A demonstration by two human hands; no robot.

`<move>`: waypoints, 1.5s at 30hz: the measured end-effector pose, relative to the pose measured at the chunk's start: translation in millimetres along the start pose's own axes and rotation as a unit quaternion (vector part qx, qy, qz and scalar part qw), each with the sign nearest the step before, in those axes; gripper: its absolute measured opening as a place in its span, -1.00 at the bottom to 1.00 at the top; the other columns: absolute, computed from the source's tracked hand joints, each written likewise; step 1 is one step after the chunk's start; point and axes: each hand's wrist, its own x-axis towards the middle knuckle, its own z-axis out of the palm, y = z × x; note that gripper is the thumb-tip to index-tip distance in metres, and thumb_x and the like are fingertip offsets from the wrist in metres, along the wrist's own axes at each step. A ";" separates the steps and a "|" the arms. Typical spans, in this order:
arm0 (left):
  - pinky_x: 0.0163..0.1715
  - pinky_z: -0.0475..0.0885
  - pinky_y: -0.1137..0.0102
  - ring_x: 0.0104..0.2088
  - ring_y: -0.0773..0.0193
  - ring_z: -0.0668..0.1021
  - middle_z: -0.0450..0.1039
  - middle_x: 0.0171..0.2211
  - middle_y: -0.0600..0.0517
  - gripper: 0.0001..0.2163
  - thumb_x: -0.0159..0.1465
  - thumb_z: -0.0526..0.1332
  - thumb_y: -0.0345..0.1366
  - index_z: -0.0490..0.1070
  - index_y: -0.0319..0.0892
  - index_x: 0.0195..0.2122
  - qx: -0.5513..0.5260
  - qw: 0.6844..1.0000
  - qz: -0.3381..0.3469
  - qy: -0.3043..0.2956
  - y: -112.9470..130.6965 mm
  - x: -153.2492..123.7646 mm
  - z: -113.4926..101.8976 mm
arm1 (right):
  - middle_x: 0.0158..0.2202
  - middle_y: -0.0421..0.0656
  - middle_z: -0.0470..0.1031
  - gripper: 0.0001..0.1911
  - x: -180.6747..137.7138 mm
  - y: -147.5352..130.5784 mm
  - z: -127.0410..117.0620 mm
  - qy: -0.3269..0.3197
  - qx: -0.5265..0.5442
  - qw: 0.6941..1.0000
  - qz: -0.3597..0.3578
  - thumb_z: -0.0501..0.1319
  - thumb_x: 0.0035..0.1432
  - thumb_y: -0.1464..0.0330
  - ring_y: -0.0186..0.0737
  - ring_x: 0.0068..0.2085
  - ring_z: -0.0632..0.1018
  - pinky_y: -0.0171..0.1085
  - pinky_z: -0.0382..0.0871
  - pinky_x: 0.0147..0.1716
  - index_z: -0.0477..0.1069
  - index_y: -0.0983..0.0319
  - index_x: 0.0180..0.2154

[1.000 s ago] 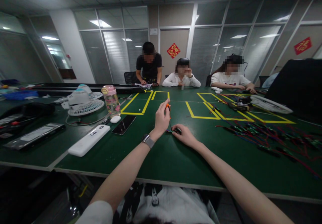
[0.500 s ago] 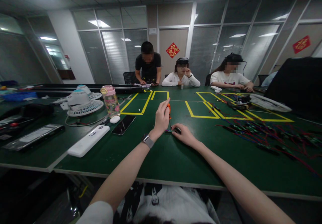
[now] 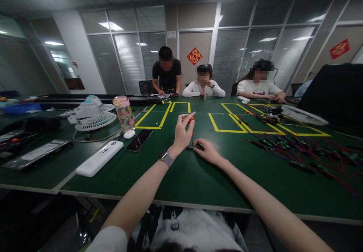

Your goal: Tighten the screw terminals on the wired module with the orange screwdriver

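My left hand [image 3: 182, 131] is raised above the green table, its fingers curled around the upper part of an upright orange-handled tool [image 3: 191, 120] that looks like a screwdriver. The tool stands over a small green circuit board [image 3: 191, 147], and my left hand hides part of it. My right hand [image 3: 209, 152] rests on the table, thumb and fingers closed on a small black part [image 3: 200, 146] at the board's right side. The details of this small part are too fine to make out.
Left of my hands lie a black phone [image 3: 138, 140], a white power bank [image 3: 100, 158], a pink-lidded bottle [image 3: 124, 112] and white fans [image 3: 95, 115]. Tangled red and black wires with boards [image 3: 306, 150] cover the right side. Yellow tape [image 3: 231, 131] marks the table. Three people sit or stand opposite.
My left fingers have shifted on the orange-handled tool, with the index finger and thumb now spread wider at its top. My right hand has stayed in place.
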 end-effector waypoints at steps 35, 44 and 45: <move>-0.09 0.36 0.39 -0.17 0.31 0.43 0.31 -0.19 0.00 -0.73 0.26 0.16 -0.26 0.41 -0.09 0.00 0.009 1.000 0.024 0.016 1.0 0.1 -0.2 | -0.26 -0.11 0.52 -0.89 0.5 1.1 0.1 -0.003 -0.002 1.000 0.001 0.19 0.02 0.46 -0.18 -0.20 0.49 -0.18 0.32 -0.13 0.41 0.24 -0.32; -0.16 0.37 0.40 -0.25 0.32 0.44 0.35 -0.27 0.02 -0.73 0.26 0.18 -0.27 0.41 -0.09 -0.02 0.006 1.000 0.018 0.014 -0.5 -0.1 0.8 | -0.25 -0.11 0.52 -0.89 -0.2 -0.4 -0.9 0.001 0.003 1.000 0.000 0.19 0.02 0.47 -0.18 -0.20 0.49 -0.18 0.32 -0.13 0.41 0.23 -0.32; -0.16 0.37 0.40 -0.26 0.32 0.44 0.33 -0.26 0.02 -0.74 0.24 0.20 -0.26 0.43 -0.09 -0.04 0.013 1.000 0.016 0.018 0.1 0.0 0.4 | -0.25 -0.12 0.52 -0.89 -0.2 -0.7 -1.0 0.001 0.003 1.000 -0.001 0.19 0.02 0.47 -0.18 -0.20 0.49 -0.17 0.32 -0.13 0.41 0.23 -0.33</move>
